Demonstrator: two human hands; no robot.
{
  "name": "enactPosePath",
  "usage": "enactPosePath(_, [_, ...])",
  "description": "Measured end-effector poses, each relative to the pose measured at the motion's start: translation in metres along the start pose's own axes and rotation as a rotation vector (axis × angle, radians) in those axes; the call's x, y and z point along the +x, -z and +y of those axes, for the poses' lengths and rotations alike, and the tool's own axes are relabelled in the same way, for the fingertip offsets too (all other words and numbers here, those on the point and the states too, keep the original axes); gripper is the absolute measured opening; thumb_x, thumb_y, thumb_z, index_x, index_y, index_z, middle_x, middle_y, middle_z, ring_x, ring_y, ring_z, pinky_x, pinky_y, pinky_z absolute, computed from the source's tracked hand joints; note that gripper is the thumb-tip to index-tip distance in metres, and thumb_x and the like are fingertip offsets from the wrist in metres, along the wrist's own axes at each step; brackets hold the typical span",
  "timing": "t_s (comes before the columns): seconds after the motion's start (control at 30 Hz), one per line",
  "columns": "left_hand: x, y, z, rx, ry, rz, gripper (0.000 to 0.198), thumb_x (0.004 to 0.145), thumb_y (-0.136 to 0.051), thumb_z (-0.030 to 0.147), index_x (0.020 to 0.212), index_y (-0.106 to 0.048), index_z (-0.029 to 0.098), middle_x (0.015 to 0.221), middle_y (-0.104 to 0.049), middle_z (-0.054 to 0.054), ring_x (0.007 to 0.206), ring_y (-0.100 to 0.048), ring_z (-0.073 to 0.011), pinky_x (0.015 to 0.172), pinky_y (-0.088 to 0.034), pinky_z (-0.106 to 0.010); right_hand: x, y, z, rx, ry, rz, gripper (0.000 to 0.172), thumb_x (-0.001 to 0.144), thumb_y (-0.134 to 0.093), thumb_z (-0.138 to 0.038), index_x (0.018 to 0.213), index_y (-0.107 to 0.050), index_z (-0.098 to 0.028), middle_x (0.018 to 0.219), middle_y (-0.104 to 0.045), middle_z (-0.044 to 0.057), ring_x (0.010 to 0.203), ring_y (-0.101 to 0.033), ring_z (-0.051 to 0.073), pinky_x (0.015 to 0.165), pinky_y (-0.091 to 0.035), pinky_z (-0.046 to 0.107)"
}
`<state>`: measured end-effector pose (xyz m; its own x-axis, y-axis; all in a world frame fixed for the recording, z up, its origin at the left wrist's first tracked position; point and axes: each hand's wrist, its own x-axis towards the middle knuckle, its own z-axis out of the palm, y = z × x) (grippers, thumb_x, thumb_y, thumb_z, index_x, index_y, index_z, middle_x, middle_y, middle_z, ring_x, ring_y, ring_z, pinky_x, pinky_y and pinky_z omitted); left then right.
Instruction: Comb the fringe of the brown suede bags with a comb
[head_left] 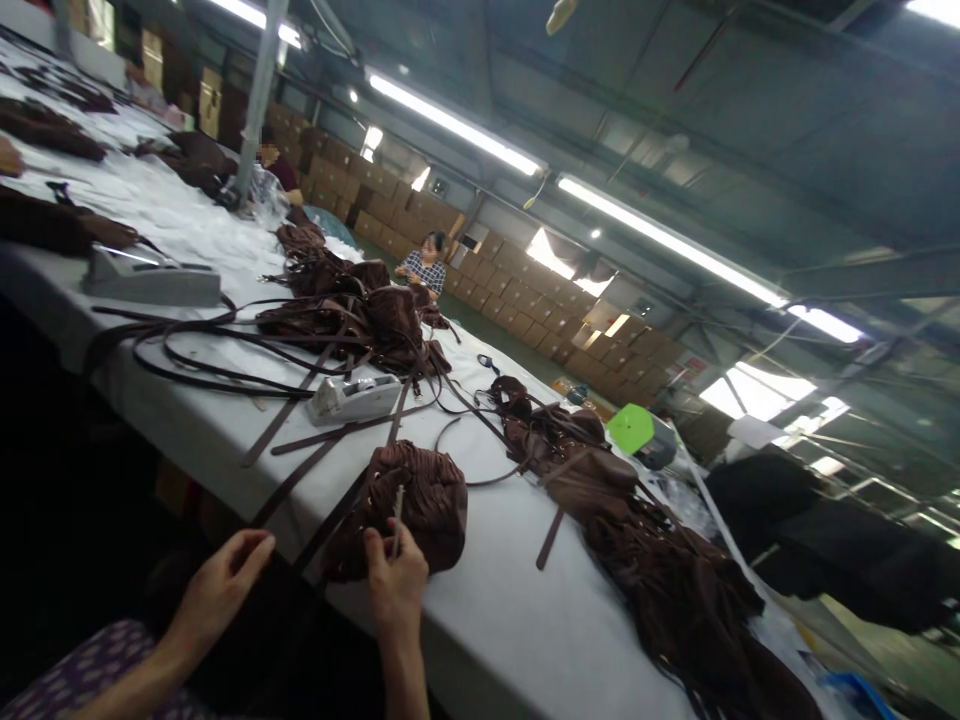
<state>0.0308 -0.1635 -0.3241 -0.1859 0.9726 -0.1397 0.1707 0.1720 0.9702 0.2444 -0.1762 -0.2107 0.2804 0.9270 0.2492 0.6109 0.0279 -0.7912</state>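
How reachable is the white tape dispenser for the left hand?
Probably reachable. The left hand is open and empty off the table edge; the tape dispenser sits farther in, only flat brown straps between. Nothing upright blocks it, but it needs a forward stretch. The right hand pinches a thin strip.

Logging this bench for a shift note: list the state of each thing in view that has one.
brown pleated leather bag: slumped on the white table, near its edge.
thin brown strap: pinched upright by the right hand.
left hand: open, holding nothing.
grey tape dispenser: lying among loose straps.
ceiling tube lights: lit.
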Motion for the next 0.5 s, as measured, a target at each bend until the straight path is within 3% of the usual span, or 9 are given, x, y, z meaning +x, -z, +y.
enactPosePath(0.1, [-0.045, -0.004, -0.034, -0.058, 0.133, -0.227, 0.055, 0.070, -0.050, 0.074, 0.080, -0.060, 0.021, 0.060, -0.059, 0.001, 0.060, -0.058, -0.0187, 0.056, -0.044, -0.027, 0.028, 0.053, 0.013, -0.195, 0.012, 0.238, 0.048, 0.084, -0.054, -0.050, 0.113, -0.062, -0.013, 0.094, -0.069, 0.013, 0.086, -0.064, 0.025, 0.078, -0.047, 0.032])
enactPosePath(0.2, [-0.076, -0.031, -0.035, -0.095, 0.131, -0.448, 0.057, 0.066, -0.050, 0.077, 0.065, -0.054, 0.020, 0.052, -0.053, 0.002, 0.052, -0.050, -0.0151, 0.051, -0.039, -0.026, 0.053, 0.084, 0.026, -0.399, -0.040, 0.246, 0.056, 0.082, -0.056, -0.049, 0.119, -0.058, -0.008, 0.111, -0.063, 0.022, 0.101, -0.059, 0.031, 0.085, -0.044, 0.038])
enactPosePath(0.27, [-0.086, -0.053, -0.024, -0.128, 0.086, -0.563, 0.056, 0.063, -0.057, 0.075, 0.066, -0.056, 0.020, 0.057, -0.056, 0.001, 0.056, -0.052, -0.0151, 0.056, -0.041, -0.027, 0.058, 0.084, 0.033, -0.440, -0.055, 0.139, 0.043, 0.079, -0.059, -0.040, 0.110, -0.063, -0.010, 0.102, -0.068, 0.019, 0.093, -0.063, 0.030, 0.080, -0.046, 0.035])
enactPosePath(0.33, [-0.089, -0.072, -0.010, -0.187, 0.133, -0.622, 0.057, 0.058, -0.062, 0.074, 0.078, -0.060, 0.020, 0.068, -0.061, -0.001, 0.062, -0.056, -0.0175, 0.059, -0.045, -0.029, 0.052, 0.074, 0.037, -0.437, -0.053, 0.079, 0.025, 0.079, -0.055, -0.029, 0.096, -0.068, -0.015, 0.085, -0.071, 0.012, 0.079, -0.066, 0.027, 0.071, -0.047, 0.032])
enactPosePath(0.43, [-0.084, -0.090, 0.009, -0.313, 0.359, -0.536, 0.074, 0.057, -0.060, 0.077, 0.106, -0.056, 0.021, 0.100, -0.065, -0.011, 0.078, -0.063, -0.0242, 0.061, -0.048, -0.033, 0.027, 0.056, 0.039, -0.450, -0.065, 0.073, 0.026, 0.079, -0.045, -0.020, 0.091, -0.068, -0.016, 0.076, -0.071, 0.011, 0.072, -0.067, 0.026, 0.065, -0.046, 0.032])
enactPosePath(0.5, [-0.079, -0.092, 0.018, -0.407, 0.465, -0.442, 0.085, 0.057, -0.059, 0.078, 0.118, -0.050, 0.020, 0.121, -0.058, -0.016, 0.091, -0.063, -0.0278, 0.068, -0.050, -0.036, 0.005, 0.046, 0.037, -0.436, -0.075, 0.061, 0.027, 0.079, -0.045, -0.021, 0.092, -0.067, -0.016, 0.076, -0.071, 0.010, 0.073, -0.067, 0.026, 0.065, -0.047, 0.032])
